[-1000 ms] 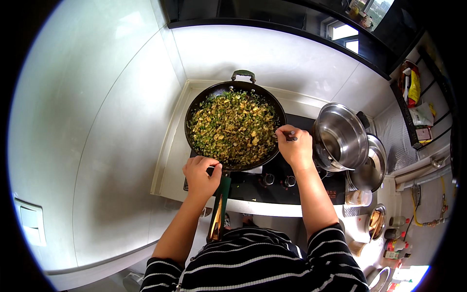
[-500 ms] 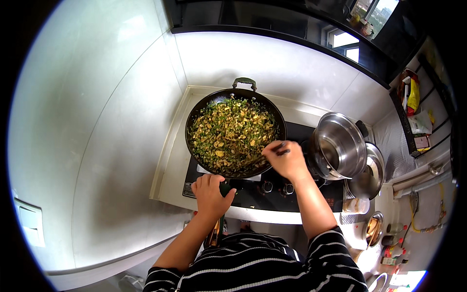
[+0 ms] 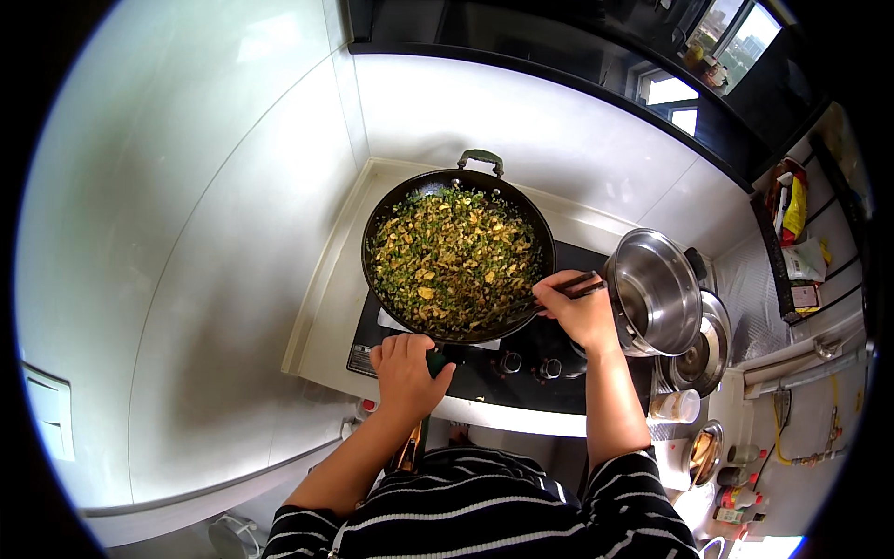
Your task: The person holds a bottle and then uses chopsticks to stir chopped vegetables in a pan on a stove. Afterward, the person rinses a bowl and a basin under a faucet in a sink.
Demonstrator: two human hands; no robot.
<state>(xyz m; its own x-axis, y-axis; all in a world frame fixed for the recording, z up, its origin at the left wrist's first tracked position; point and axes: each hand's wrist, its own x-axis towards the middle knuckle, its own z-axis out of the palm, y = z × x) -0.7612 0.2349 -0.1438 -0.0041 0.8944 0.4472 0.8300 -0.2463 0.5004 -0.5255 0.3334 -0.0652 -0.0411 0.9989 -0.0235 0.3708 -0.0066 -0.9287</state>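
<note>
Two hands are at the wok (image 3: 510,194), which sits on the far left part of the stove (image 3: 521,393); the left hand (image 3: 410,373) is closed around its green near handle (image 3: 435,361); the right hand (image 3: 582,312) pinches dark chopsticks (image 3: 587,291), their lower ends angled toward the food (image 3: 452,256) at the near right rim; the food is a loose, finely chopped mix, green bits scattered all through brownish pieces, with paler yellow lumps on top, one of the larger ones near left of the middle; it covers most of the wok's round bottom, leaving black wall bare along the far side; the far loop handle (image 3: 481,154) stands free; right of the wok is a steel pot (image 3: 678,298).
</note>
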